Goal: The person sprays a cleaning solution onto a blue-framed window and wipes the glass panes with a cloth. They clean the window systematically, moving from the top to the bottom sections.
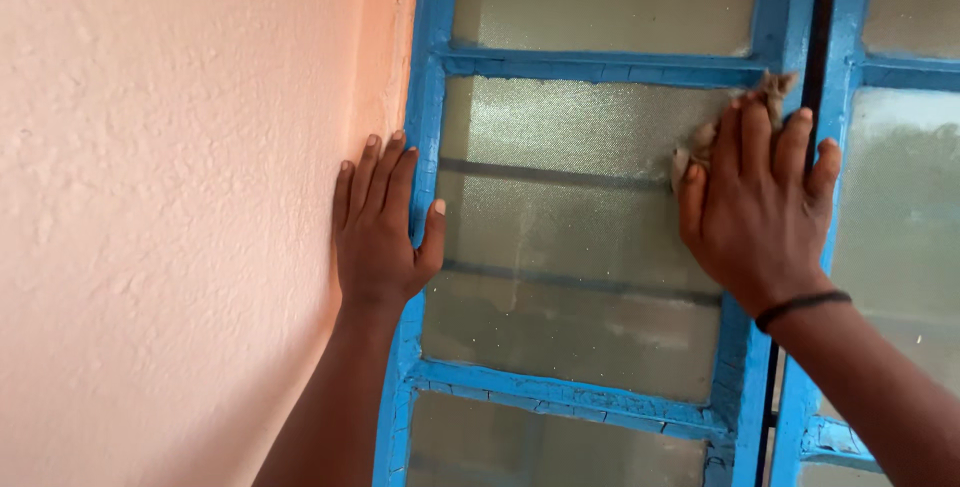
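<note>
The left hand (378, 232) lies flat and open, holding nothing: its four fingers rest side by side on the peach-coloured wall (170, 207), pointing up, while the thumb reaches across the left upright of the blue window frame (428, 127) and touches the edge of the glass. The right hand (755, 207) is spread open too, palm pressed toward the window, and it pins a small brownish cloth (772, 87) against the frosted glass pane (570, 217); the cloth is not gripped in a fist but held under the palm and fingers, with frayed bits of it showing above the fingertips and at the thumb side of the hand. This hand sits at the upper right corner of the middle pane, with its outer fingers overlapping the blue upright on that side. A dark band (803, 307) circles the right wrist. The frame's paint is cracked and flaking, most plainly along the lower crossbar (560, 397) and the bottom of the left upright. The frame divides the window into stacked panes, each filled with the same textured, cloudy glass; faint horizontal bars show through the middle pane from behind it. A narrow dark gap runs between this window leaf and a second blue-framed leaf (905, 197) to the right, whose glass is likewise frosted. No box, bowl or other vessel shows here; the only things enclosed are the glass panes in their blue surrounds.
</note>
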